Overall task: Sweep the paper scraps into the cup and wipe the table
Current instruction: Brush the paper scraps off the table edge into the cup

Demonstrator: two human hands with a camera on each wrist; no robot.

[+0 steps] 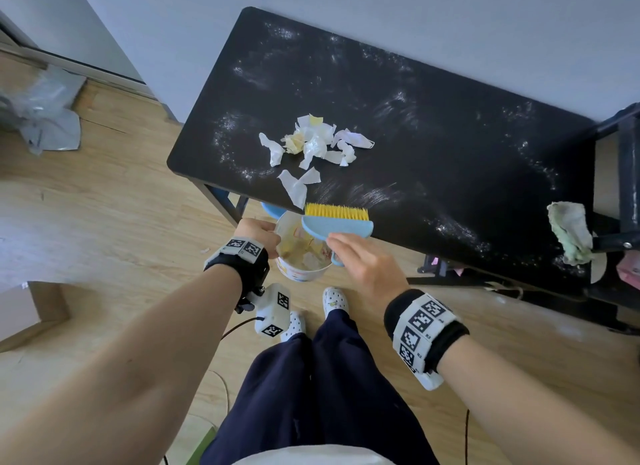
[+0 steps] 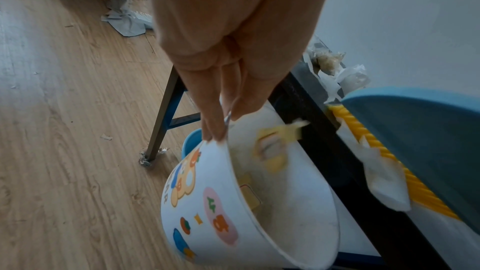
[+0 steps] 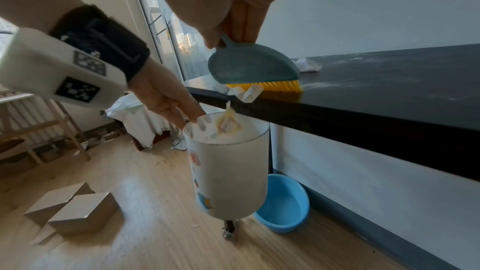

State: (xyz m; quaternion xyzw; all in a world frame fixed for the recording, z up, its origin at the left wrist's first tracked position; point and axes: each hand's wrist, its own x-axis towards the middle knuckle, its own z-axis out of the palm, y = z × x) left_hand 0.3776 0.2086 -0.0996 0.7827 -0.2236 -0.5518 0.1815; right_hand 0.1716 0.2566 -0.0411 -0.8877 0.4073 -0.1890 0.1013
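Note:
My left hand pinches the rim of a white printed paper cup held just below the near edge of the black table. My right hand grips the handle of a blue brush with yellow bristles, whose bristles rest at the table edge above the cup. A scrap is falling into the cup; another scrap hangs at the edge under the brush. A heap of white and yellow paper scraps lies further in on the table. Some scraps lie inside the cup.
White powdery smears cover the tabletop. A crumpled greenish cloth sits at the table's right end beside a dark frame. A blue basin stands on the wooden floor under the table. Cardboard boxes lie on the floor to the left.

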